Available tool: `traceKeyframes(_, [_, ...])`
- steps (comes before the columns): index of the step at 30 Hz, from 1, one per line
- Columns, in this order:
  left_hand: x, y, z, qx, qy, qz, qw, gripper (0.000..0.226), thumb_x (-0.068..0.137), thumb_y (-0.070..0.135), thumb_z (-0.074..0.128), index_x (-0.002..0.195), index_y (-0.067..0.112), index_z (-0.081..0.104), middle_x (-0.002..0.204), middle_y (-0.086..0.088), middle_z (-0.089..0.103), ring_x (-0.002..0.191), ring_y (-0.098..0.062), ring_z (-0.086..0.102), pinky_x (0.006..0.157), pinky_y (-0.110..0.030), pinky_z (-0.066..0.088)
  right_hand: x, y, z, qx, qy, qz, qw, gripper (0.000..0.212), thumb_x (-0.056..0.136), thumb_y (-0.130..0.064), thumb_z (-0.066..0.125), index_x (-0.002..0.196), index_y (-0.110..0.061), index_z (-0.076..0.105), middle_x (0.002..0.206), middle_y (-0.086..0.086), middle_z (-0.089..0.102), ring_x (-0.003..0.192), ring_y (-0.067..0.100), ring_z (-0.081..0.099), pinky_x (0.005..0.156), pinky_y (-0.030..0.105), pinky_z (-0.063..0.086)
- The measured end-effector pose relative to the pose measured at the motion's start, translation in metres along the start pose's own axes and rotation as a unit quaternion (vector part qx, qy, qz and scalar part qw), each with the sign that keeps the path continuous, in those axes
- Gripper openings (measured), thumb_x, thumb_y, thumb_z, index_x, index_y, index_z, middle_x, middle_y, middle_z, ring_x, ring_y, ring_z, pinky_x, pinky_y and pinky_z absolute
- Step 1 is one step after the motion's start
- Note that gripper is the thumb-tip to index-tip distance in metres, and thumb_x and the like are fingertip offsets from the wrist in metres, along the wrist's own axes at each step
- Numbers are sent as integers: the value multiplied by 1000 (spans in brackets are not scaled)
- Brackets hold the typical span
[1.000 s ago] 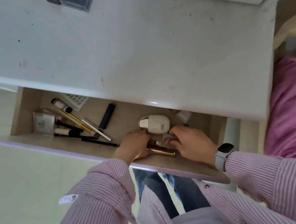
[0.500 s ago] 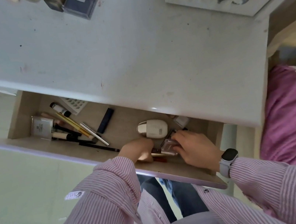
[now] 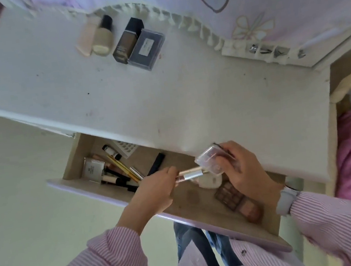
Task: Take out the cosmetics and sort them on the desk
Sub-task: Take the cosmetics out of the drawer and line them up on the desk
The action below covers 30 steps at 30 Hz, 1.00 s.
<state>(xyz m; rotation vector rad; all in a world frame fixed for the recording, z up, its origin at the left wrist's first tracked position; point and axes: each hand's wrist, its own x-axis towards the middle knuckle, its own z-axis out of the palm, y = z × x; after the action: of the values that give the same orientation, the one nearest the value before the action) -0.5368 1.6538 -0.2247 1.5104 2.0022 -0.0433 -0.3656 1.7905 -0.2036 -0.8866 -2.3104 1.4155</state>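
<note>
Along the far edge of the white desk (image 3: 118, 100), four cosmetics are lying in a row: a pale pink tube (image 3: 88, 37), a cream bottle with a black cap (image 3: 104, 37), a brown square bottle (image 3: 127, 40) and a dark flat case (image 3: 146, 49), each touching or just beside its neighbour. Under the desk's near edge the open drawer (image 3: 120, 195) is holding, at its left end, a silver square box (image 3: 93, 169) beside a jumble of pencils and brushes (image 3: 119, 171), and a brown eyeshadow palette (image 3: 238, 198) is lying at the right end, below the right wrist. A white rounded item sitting under the hands is mostly hidden.

Above the drawer, the left hand (image 3: 156, 191) is pinching two slim pinkish sticks with silver middles (image 3: 190, 174) by their left ends, the sticks pointing towards the other hand. The right hand (image 3: 242, 168) is grasping a clear plastic compact (image 3: 210, 160) in curled fingers, at the desk's front edge, and the sticks' tips are reaching just beside the compact.
</note>
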Motion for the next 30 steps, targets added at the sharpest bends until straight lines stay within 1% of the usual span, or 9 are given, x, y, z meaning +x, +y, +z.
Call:
traceKeyframes(4, [7,-24,-48,-218,122,-95,964,18,96,23,43,114,21,44,74,9,52,59,-8,51,51,-23,36,54,-19,0,60,94,78,991,21,91,-7,51,105,-22,53,92,-20,56,81,-8,55,69,-1,39])
traceKeyframes(6, [25,-32,-73,-284,171,-140,933,16,96,23,44,112,20,44,68,8,50,56,-8,48,49,-23,32,85,-21,-1,59,98,108,988,25,93,-8,46,116,-16,53,98,-13,56,82,-3,54,71,0,39])
traceKeyframes(8, [53,-36,-95,-296,169,-156,927,19,97,22,42,116,17,43,70,6,50,57,-9,46,50,-24,32,115,-20,1,28,87,135,987,30,96,-10,41,125,-10,50,107,-2,56,92,8,53,77,10,40])
traceKeyframes(12, [114,-31,-123,-299,146,-152,931,24,98,19,39,119,9,43,85,-6,55,65,-15,48,52,-26,33,170,-14,1,-28,96,154,983,34,96,-10,40,128,-7,49,125,11,57,109,20,53,88,21,37])
traceKeyframes(17, [171,-28,-138,-246,176,-133,944,22,97,23,42,109,6,50,88,-7,52,71,-19,46,57,-28,33,219,0,-4,-114,109,163,974,36,94,-10,40,128,-6,51,126,16,57,115,33,51,99,36,39])
traceKeyframes(21, [196,-25,-143,-215,237,-107,941,25,97,27,43,110,6,50,106,-10,51,76,-21,48,63,-31,35,240,6,-5,-143,135,166,966,35,92,-13,46,126,-7,53,122,19,52,111,30,51,92,22,33])
traceKeyframes(25, [198,-22,-142,-129,306,-86,939,26,96,28,44,113,9,49,104,-9,56,76,-29,58,57,-31,34,237,6,1,-158,163,143,963,40,88,-8,50,128,-8,50,123,14,41,101,23,51,81,8,27])
traceKeyframes(27, [199,-22,-144,-95,332,-88,934,24,95,28,46,108,9,52,94,-8,61,71,-28,59,55,-30,31,229,4,5,-176,166,110,964,40,88,-8,50,128,-8,50,123,12,41,102,22,51,84,13,35])
traceKeyframes(30, [204,-24,-148,-78,348,-94,929,24,94,29,49,104,8,54,83,-8,64,70,-25,57,56,-30,31,219,2,10,-217,143,67,963,40,87,-7,51,126,-9,52,126,14,42,108,29,50,85,36,48])
